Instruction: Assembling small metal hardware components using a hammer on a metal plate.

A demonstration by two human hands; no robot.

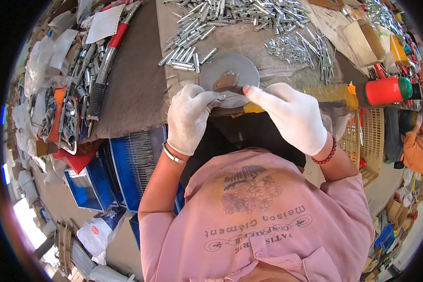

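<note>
Both hands wear white gloves and meet over the near edge of the bench. My left hand (189, 115) is closed, its thumb and forefinger pinching a small silvery metal part (221, 97), mostly hidden by the fingers. Between the fingers of my right hand (291, 115) is the dark end of a flat, brown, spatula-like tool (226, 83); its exact kind is unclear. The tool's broad end lies over a round grey plate (246, 70), close to the metal part. A brownish smear shows on the plate beside the tool.
Loose metal sleeves (188, 40) are heaped beyond the plate, with smaller pins (289, 47) to their right. A red and green container (385, 90) stands at the bench's right edge. Hand tools (110, 51) pile up at left; blue bins (134, 164) sit below.
</note>
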